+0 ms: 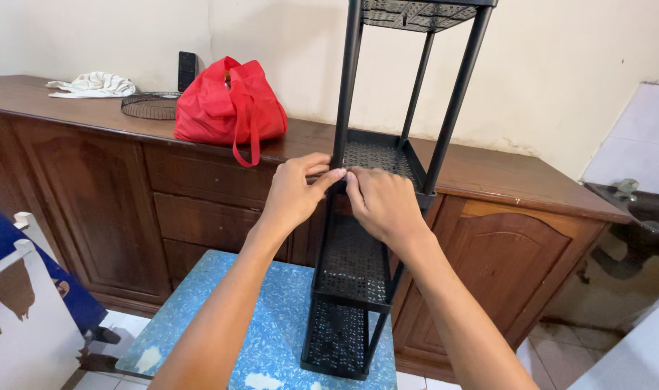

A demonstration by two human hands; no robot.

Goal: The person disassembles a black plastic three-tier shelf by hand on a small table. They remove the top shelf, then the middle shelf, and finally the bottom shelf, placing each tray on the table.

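A tall black rack with perforated shelves and round posts stands on a small blue speckled table. My left hand and my right hand meet at the front edge of the rack's second shelf from the top. Both sets of fingertips pinch at the shelf's front corner, beside the front left post. Whatever lies between the fingertips is too small to make out. My forearms reach up from the bottom of the view.
A long brown wooden sideboard runs behind the rack. On it lie a red cloth bag, a round black wire tray, a white cloth and a dark upright device. A dark sink sits at right.
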